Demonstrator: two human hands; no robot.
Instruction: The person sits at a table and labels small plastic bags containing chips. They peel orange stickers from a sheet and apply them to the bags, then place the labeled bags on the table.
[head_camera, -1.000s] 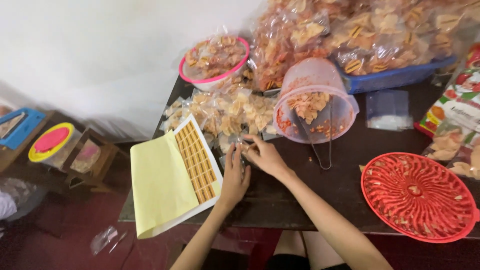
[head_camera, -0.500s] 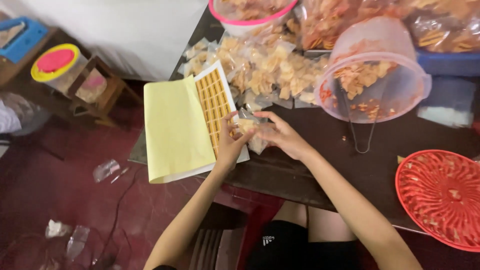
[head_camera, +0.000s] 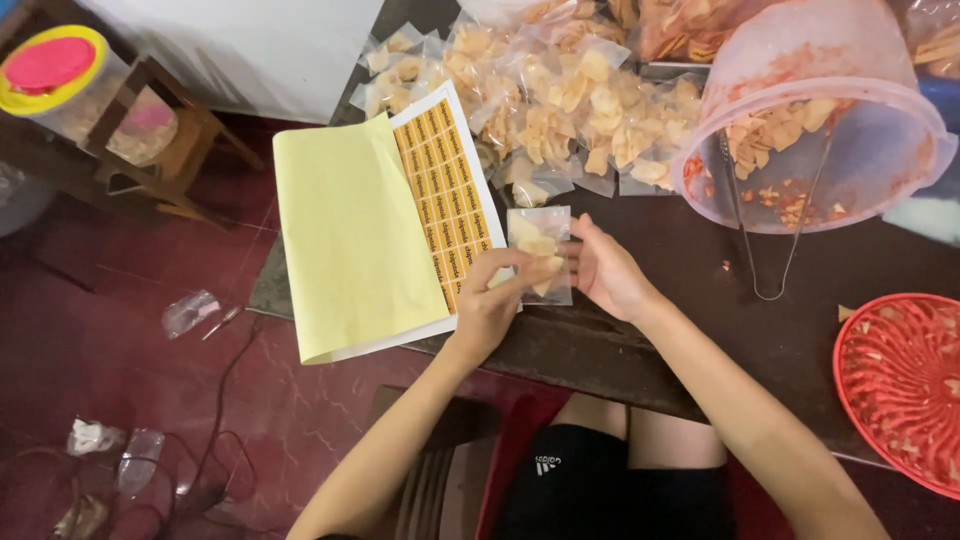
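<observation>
Clear plastic chip packet (head_camera: 540, 255) sits pinched between left hand (head_camera: 490, 305) and right hand (head_camera: 605, 270), fingers closed on its edges above the dark surface (head_camera: 700, 300). Squeezing could crush the chips; it may snag the sticker sheet (head_camera: 445, 185) just beside.

dim warm light from above, floor in shadow, slight blur and wide-angle bending at edges.
</observation>
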